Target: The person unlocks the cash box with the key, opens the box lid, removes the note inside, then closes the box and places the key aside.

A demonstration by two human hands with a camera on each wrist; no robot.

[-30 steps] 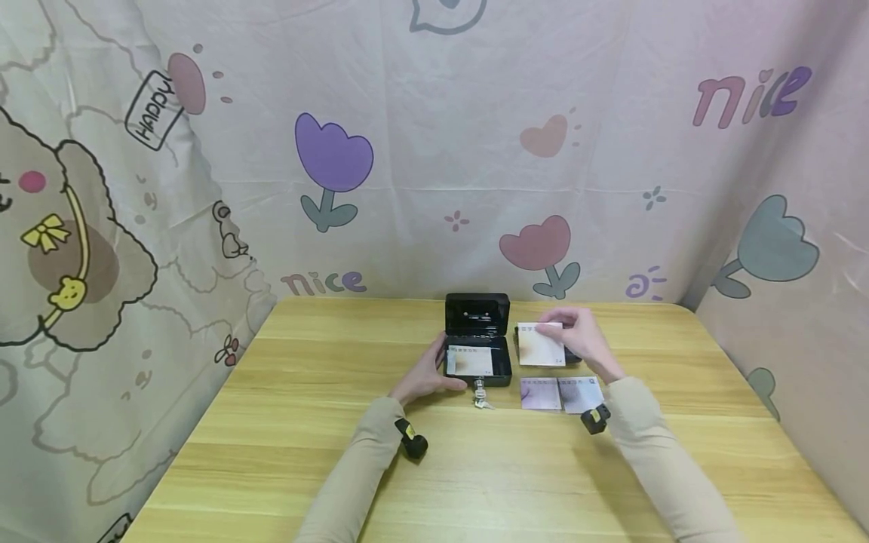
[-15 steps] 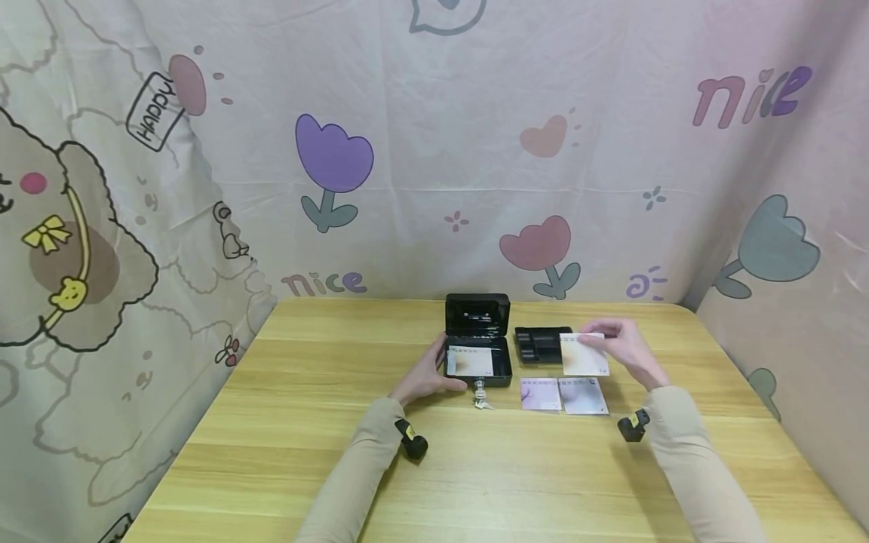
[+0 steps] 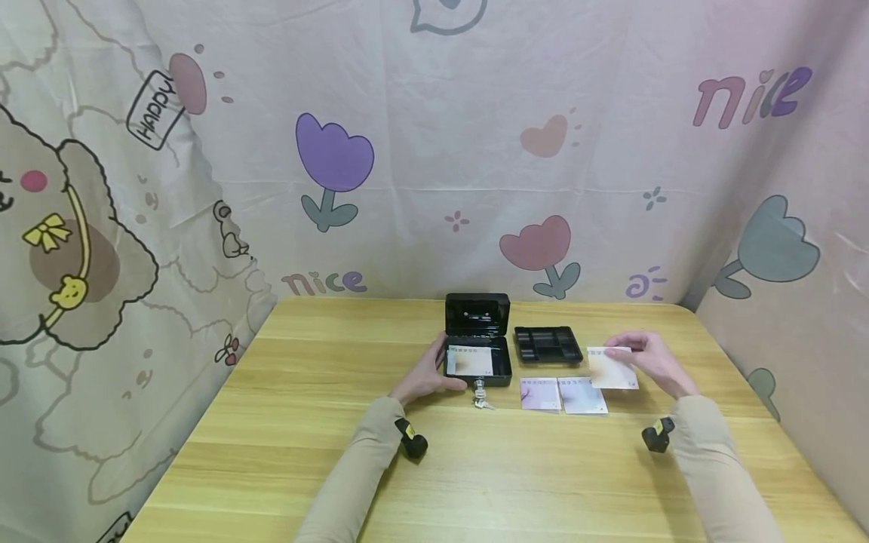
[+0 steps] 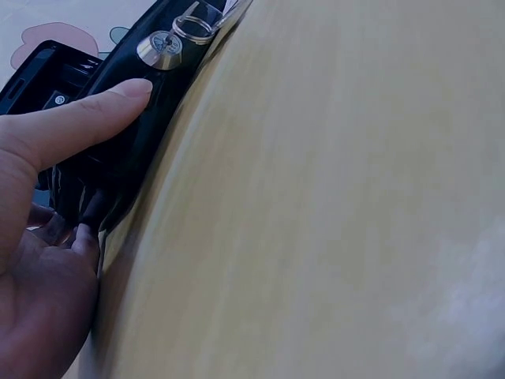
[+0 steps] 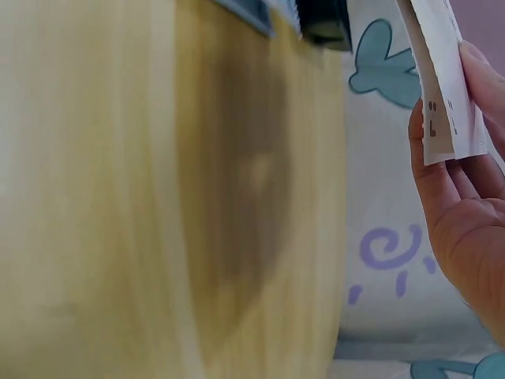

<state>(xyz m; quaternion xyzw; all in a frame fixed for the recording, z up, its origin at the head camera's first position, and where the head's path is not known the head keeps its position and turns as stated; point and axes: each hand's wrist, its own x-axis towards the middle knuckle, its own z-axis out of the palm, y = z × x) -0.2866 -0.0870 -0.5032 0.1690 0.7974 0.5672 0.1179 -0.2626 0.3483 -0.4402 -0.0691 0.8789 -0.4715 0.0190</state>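
My left hand (image 3: 426, 375) grips the left front corner of a black cash box (image 3: 501, 380), thumb against its front wall beside the lock (image 4: 161, 50). The lid stands raised, and a pale printed paper square (image 3: 470, 361) lies inside. Keys (image 3: 482, 400) hang from the lock on a ring. My right hand (image 3: 650, 358) pinches another pale printed paper square (image 3: 612, 369) by its top edge, right of the black tray. In the right wrist view this paper (image 5: 448, 79) shows as more than one layer, held between thumb and fingers.
A black divided tray (image 3: 548, 345) sits right of the cash box. In front of it lie a purplish paper square (image 3: 540, 394) and a greyish one (image 3: 582, 396), side by side. A patterned cloth (image 3: 407, 226) hangs behind the wooden table (image 3: 475, 483).
My right hand has carried the paper square rightward from over the tray to beside it, uncovering the tray. My left hand stays on the cash box.
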